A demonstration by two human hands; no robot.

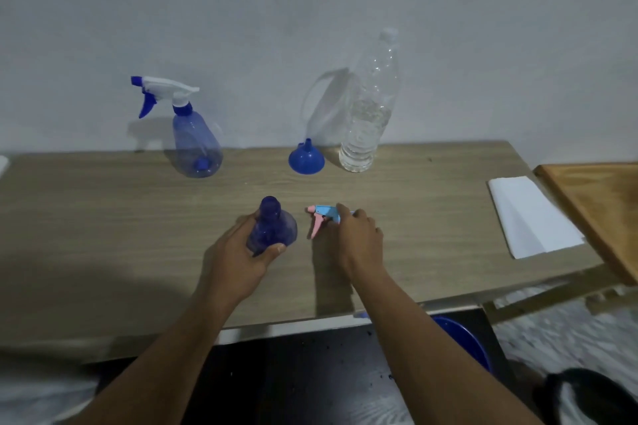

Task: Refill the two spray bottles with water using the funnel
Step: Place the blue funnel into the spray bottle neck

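Left hand [241, 254] grips bottle [274, 226], right hand [359, 238] sprayer [322, 212]

**Both hands occupied, forearms reaching forward**

My left hand [247, 252] is wrapped round the open-necked dark blue bottle [272, 228], with my thumb across its near side and the other fingers curled behind it. My right hand [359, 238] sits just beside it, its back turned up toward me. Its fingertips curl down and pinch the rear of the pink and light blue trigger head [322, 216]. Both forearms are bare and stretch up from the lower edge, drawing closer together toward the hands. The two hands are near each other but not touching.
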